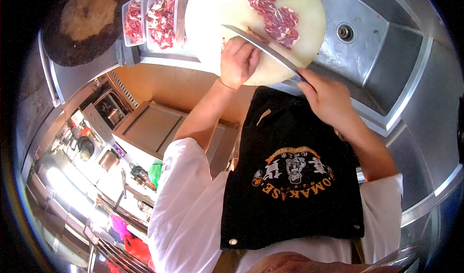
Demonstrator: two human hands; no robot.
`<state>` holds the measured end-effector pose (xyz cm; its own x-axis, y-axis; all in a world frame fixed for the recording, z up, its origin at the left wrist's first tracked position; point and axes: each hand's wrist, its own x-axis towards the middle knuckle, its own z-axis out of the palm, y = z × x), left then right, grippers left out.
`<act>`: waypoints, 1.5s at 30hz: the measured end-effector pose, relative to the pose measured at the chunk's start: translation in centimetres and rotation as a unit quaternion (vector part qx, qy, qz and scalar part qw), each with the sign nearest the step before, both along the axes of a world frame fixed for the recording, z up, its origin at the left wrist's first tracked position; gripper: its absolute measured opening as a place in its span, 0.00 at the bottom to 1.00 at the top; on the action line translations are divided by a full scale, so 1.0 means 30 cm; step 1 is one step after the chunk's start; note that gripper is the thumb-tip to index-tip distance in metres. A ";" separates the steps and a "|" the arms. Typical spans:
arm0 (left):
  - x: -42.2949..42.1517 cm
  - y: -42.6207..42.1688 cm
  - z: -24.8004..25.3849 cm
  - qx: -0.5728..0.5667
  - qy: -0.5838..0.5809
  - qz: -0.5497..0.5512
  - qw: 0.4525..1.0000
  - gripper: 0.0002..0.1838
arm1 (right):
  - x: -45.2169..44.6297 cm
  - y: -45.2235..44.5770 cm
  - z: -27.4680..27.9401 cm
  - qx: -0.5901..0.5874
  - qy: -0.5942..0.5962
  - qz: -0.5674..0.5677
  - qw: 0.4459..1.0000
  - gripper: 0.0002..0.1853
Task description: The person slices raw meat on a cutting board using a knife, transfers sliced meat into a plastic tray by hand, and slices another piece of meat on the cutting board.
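My right hand grips the handle of a long kitchen knife, whose blade slants across a round white cutting board. My left hand rests on the board by the blade's far part, with curled fingers pressing on a piece of meat that they mostly hide; only a little red shows at their edge. A thin strip of meat lies along the far side of the blade. Beyond the knife, marbled red meat slices are spread over the board.
Two clear plastic tubs of cut meat, a larger tub and a smaller tub, stand left of the board. A steel sink with a drain lies at right. A dark round block sits far left. My black apron hangs below.
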<state>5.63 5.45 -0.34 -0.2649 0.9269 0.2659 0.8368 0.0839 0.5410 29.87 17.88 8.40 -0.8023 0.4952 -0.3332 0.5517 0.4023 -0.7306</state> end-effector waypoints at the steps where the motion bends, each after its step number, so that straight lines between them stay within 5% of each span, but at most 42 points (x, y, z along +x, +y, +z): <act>1: 0.001 -0.004 -0.001 -0.004 0.000 -0.001 1.000 0.17 | -0.051 0.006 -0.010 -0.013 -0.038 0.017 0.999 0.17; 4: -0.005 0.003 0.020 0.006 -0.013 -0.008 1.000 0.18 | -0.178 0.007 -0.102 -0.042 0.030 0.000 0.999 0.17; 8: 0.000 0.009 0.012 0.001 -0.019 -0.010 1.000 0.11 | -0.004 0.003 -0.011 -0.062 -0.052 0.014 0.997 0.18; 11: -0.010 0.005 0.005 0.000 -0.015 -0.009 1.000 0.10 | 0.036 -0.016 -0.045 -0.035 0.007 -0.016 0.999 0.18; 16: -0.025 0.002 0.014 0.012 -0.014 -0.026 1.000 0.09 | -0.395 0.057 -0.279 -0.024 0.039 0.000 0.999 0.17; 20: -0.016 -0.010 0.050 -0.021 -0.016 -0.020 0.999 0.09 | -0.400 0.098 -0.173 -0.003 0.065 -0.113 0.991 0.18; 28: -0.004 -0.027 0.011 -0.016 -0.017 0.001 1.000 0.11 | 0.064 -0.007 0.038 -0.016 -0.011 0.019 1.000 0.21; 36: -0.001 -0.024 0.017 -0.001 -0.013 -0.003 1.000 0.10 | -0.229 0.009 -0.104 -0.044 0.012 0.014 0.999 0.19; 42: 0.004 -0.026 0.008 -0.001 -0.009 0.011 1.000 0.10 | 0.005 -0.001 0.000 -0.046 -0.027 -0.003 0.999 0.19; 45: -0.003 -0.020 0.013 0.006 -0.009 0.003 1.000 0.09 | -0.172 0.011 -0.115 -0.046 -0.066 0.028 0.996 0.18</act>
